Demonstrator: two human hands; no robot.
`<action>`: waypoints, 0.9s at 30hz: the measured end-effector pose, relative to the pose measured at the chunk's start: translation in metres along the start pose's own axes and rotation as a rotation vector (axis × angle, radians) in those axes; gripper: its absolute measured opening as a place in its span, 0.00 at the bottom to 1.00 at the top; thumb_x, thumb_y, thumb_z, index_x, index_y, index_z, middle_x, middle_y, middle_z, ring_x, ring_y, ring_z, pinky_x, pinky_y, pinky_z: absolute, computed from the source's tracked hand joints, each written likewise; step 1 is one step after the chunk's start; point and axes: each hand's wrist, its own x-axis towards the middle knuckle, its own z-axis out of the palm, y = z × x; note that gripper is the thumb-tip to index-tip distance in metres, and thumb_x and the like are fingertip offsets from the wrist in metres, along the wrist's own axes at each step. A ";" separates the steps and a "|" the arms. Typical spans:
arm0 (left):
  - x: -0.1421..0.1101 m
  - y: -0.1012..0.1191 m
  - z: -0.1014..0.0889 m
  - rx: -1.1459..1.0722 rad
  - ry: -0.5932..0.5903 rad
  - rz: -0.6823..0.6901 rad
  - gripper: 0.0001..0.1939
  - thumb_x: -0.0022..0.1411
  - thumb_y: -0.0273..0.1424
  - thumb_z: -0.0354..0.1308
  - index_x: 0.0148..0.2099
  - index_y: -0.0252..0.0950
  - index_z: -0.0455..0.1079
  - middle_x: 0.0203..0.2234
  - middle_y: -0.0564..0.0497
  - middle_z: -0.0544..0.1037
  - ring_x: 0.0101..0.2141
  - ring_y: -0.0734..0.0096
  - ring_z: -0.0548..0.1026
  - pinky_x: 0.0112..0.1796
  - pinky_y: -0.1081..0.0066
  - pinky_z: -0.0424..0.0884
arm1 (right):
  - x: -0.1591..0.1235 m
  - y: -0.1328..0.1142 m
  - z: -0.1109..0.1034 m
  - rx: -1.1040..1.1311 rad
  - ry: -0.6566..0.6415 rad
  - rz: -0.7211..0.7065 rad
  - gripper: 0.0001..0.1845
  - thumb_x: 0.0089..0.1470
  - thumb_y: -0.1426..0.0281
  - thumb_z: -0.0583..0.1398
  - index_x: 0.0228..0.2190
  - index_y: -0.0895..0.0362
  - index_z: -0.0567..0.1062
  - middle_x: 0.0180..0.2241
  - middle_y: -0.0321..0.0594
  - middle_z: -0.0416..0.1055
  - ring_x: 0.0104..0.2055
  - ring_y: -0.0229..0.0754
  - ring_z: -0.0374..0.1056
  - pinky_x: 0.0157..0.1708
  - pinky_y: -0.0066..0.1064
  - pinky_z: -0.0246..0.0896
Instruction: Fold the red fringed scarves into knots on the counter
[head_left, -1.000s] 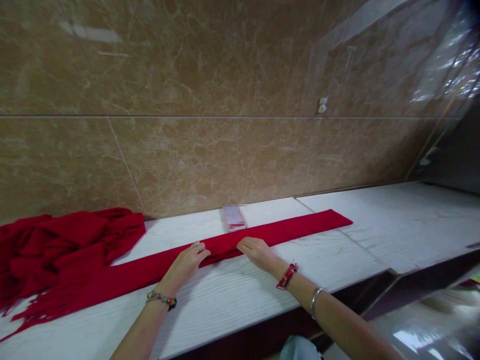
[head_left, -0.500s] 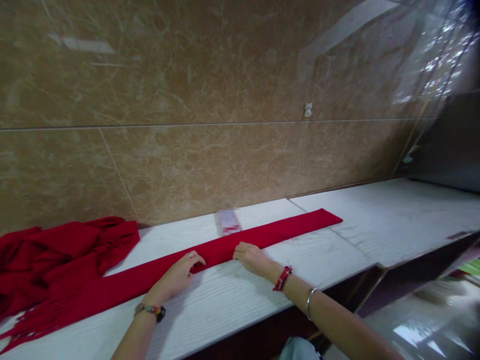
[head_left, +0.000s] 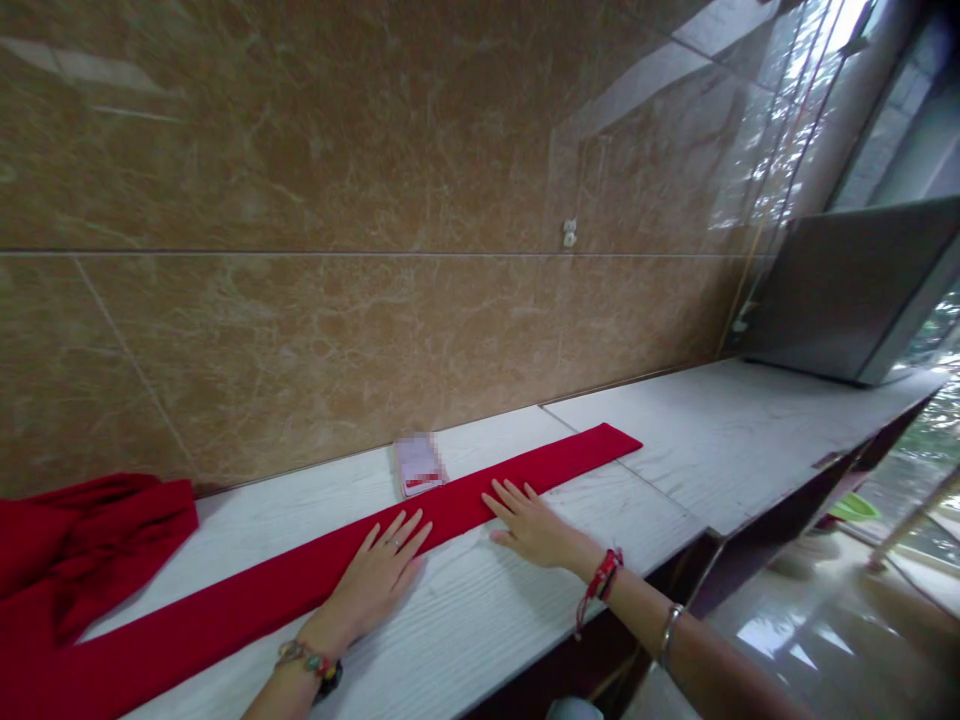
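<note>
My left hand (head_left: 377, 577) and right hand (head_left: 538, 530) lie spread; dragging toward three o'clock could wrinkle the cloth (head_left: 289, 580).

- The left hand (head_left: 379, 575), earlier curled, now spreads its fingers across the red cloth (head_left: 300, 582).
- The right hand (head_left: 536, 525) swaps its pinch for extended fingers.
- More grey box (head_left: 832, 290) shows; the cloth's fringe leaves view.

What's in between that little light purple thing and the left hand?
A stretch of the flat red cloth, as the head view shows. The light purple thing lies by its wall-side edge, and the left hand lies partly on it, spread open.
</note>
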 end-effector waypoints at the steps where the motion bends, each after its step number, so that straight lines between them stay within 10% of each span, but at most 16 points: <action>1: -0.002 -0.002 0.000 -0.007 -0.016 -0.007 0.25 0.64 0.42 0.32 0.61 0.45 0.44 0.60 0.52 0.48 0.59 0.65 0.45 0.55 0.54 0.46 | -0.007 0.013 0.002 -0.040 0.012 0.047 0.30 0.57 0.55 0.44 0.57 0.58 0.53 0.58 0.53 0.48 0.59 0.53 0.43 0.53 0.52 0.44; 10: 0.012 0.022 -0.011 0.039 0.040 -0.186 0.22 0.63 0.37 0.36 0.53 0.37 0.61 0.56 0.47 0.60 0.56 0.62 0.55 0.53 0.53 0.52 | -0.046 0.110 -0.002 -0.223 0.008 0.468 0.31 0.57 0.56 0.43 0.54 0.64 0.58 0.56 0.58 0.51 0.58 0.57 0.45 0.51 0.57 0.41; 19: 0.119 0.080 0.005 0.050 0.245 -0.093 0.23 0.62 0.32 0.37 0.58 0.30 0.53 0.57 0.42 0.55 0.57 0.61 0.54 0.52 0.58 0.57 | 0.006 0.075 -0.010 -0.025 0.041 0.070 0.28 0.59 0.58 0.41 0.56 0.60 0.55 0.57 0.50 0.51 0.60 0.49 0.43 0.54 0.50 0.42; 27: 0.129 0.080 0.020 0.087 0.172 -0.083 0.25 0.61 0.32 0.38 0.59 0.33 0.53 0.57 0.45 0.55 0.57 0.60 0.54 0.53 0.55 0.54 | -0.049 0.206 -0.013 -0.266 -0.149 0.261 0.19 0.59 0.70 0.46 0.51 0.56 0.63 0.57 0.50 0.51 0.59 0.56 0.43 0.47 0.57 0.50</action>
